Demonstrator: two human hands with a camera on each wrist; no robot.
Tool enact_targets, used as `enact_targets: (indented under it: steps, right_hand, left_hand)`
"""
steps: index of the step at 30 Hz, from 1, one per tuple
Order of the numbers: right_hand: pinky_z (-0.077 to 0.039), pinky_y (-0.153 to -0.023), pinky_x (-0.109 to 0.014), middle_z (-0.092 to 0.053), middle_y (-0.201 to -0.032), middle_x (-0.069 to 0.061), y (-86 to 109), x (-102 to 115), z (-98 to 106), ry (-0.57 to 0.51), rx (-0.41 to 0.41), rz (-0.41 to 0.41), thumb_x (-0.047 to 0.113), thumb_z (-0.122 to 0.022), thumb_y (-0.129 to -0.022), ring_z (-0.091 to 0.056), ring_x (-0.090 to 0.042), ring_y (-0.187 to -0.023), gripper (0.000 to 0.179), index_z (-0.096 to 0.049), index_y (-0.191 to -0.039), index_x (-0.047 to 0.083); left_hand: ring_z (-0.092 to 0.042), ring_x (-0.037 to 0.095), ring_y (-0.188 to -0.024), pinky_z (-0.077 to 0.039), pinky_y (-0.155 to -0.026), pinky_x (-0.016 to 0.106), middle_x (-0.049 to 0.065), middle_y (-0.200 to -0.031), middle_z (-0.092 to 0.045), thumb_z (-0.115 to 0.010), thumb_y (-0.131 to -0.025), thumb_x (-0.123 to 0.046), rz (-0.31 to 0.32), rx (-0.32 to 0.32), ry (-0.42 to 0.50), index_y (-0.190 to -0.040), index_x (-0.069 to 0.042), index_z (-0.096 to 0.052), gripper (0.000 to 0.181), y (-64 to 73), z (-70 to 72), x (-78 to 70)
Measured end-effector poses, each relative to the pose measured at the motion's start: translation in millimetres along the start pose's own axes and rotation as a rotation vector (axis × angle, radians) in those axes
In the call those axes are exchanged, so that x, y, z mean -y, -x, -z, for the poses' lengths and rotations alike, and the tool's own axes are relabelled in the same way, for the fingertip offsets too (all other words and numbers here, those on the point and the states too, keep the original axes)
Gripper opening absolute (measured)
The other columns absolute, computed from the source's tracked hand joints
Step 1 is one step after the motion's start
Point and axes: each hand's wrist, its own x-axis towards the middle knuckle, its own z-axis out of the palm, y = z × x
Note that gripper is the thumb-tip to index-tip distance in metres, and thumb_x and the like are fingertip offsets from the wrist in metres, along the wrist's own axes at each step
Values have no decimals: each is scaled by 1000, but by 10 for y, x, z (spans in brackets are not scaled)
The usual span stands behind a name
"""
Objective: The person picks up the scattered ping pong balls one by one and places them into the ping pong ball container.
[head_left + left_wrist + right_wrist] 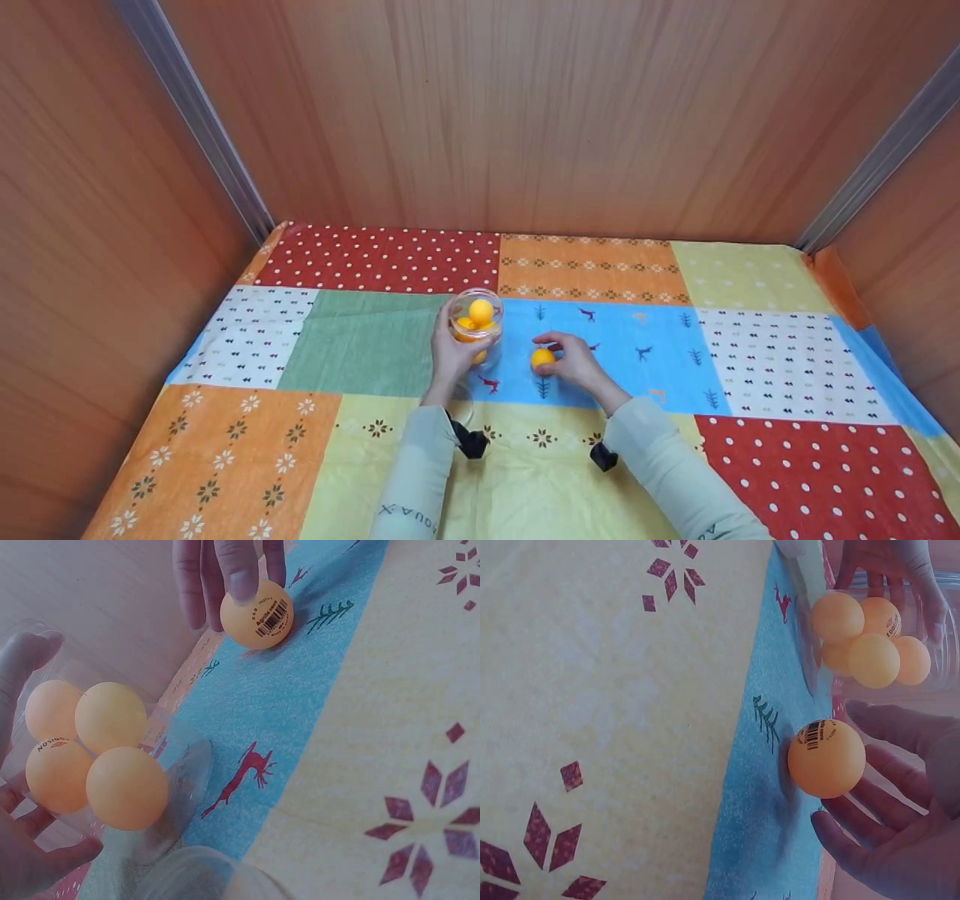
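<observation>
My left hand grips a clear jar from its left side, thumb across the front. Several orange ping-pong balls are piled inside, visible through the wall. To the right of the jar, my right hand has its thumb and fingers around a single orange ping-pong ball with printed lettering and a barcode. That ball is low over the blue patch of the cloth, its shadow beside it. In the left wrist view the right thumb overlaps the ball's top.
A clear round rim shows close to the left wrist, nearer the body than the jar. The patchwork cloth covers the table. Wood-grain panels stand at the back and both sides.
</observation>
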Motion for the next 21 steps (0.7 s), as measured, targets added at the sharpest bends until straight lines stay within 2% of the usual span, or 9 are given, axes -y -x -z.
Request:
enact_targets:
  steps: [8, 21]
  right_hand:
    - [-43, -81, -39, -61, -100, -3, -6, -43, 1, 1, 0, 4, 1, -75, -66, -54, -24, -92, 38, -64, -102, 5]
    - [-43, -82, -39, -60, -100, -3, 17, -31, 5, -11, -4, -8, 1, -73, -69, -53, -23, -91, 36, -64, -103, 6]
  left_hand:
    - [-42, 22, -112, -36, -94, 39, 4, -124, -44, -79, -63, -13, -60, -1, 0, -129, -15, -37, 78, 18, 10, 4]
    - [-40, 22, -113, -34, -96, 41, 3, -125, -44, -79, -64, -13, -20, 1, -5, -130, -16, -37, 79, 5, 10, 5]
